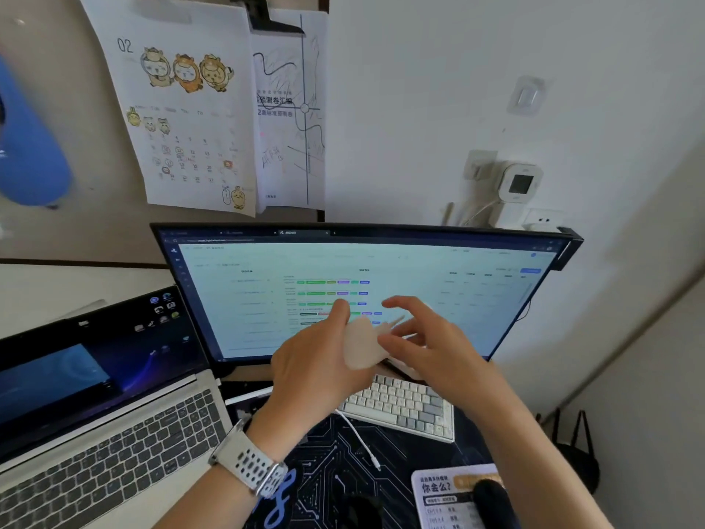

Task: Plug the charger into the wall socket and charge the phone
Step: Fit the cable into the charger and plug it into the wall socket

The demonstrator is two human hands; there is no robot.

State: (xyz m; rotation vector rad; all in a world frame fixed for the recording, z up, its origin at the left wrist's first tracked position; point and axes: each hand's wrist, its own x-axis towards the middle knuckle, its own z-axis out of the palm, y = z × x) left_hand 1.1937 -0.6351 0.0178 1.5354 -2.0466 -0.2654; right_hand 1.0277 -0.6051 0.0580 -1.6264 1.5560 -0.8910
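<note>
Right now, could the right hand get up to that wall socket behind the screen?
Probably yes. The right hand hovers before the monitor; the wall socket peeks above its top right edge, so reaching over looks open.

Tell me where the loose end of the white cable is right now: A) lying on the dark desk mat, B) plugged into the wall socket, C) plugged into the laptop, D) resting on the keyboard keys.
A: the white cable trails down from the left hand and its connector lies free on the dark desk mat.
</note>
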